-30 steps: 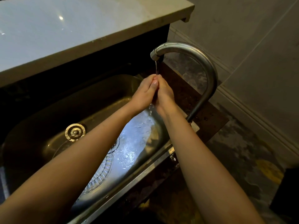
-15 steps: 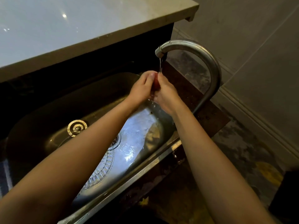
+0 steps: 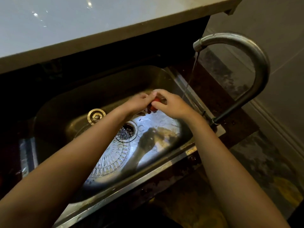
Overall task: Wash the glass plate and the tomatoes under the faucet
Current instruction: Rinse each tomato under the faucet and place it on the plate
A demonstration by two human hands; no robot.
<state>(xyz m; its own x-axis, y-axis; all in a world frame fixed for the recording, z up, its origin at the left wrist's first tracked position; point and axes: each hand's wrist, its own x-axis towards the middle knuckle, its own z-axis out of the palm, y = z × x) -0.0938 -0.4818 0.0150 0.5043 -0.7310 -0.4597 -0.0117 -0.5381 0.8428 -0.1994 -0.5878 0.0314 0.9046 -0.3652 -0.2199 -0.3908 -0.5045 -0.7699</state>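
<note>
My left hand (image 3: 137, 102) and my right hand (image 3: 171, 104) are pressed together low in the steel sink (image 3: 69, 102), both closed around a small red tomato (image 3: 155, 104) that shows between the fingers. The curved faucet (image 3: 243, 51) runs a thin stream of water (image 3: 190, 78) that falls just right of my hands. A cut-glass plate (image 3: 113, 158) lies flat on the sink floor beneath my left forearm, partly hidden by it.
The round drain strainer (image 3: 126, 130) sits beside the plate, and a brass overflow fitting (image 3: 96, 116) is on the sink's far wall. A pale countertop (image 3: 82, 27) overhangs the sink at the back. A grey wall stands to the right.
Both hands have dropped from right under the spout down into the sink, left of the water stream, still holding the tomato between them.
</note>
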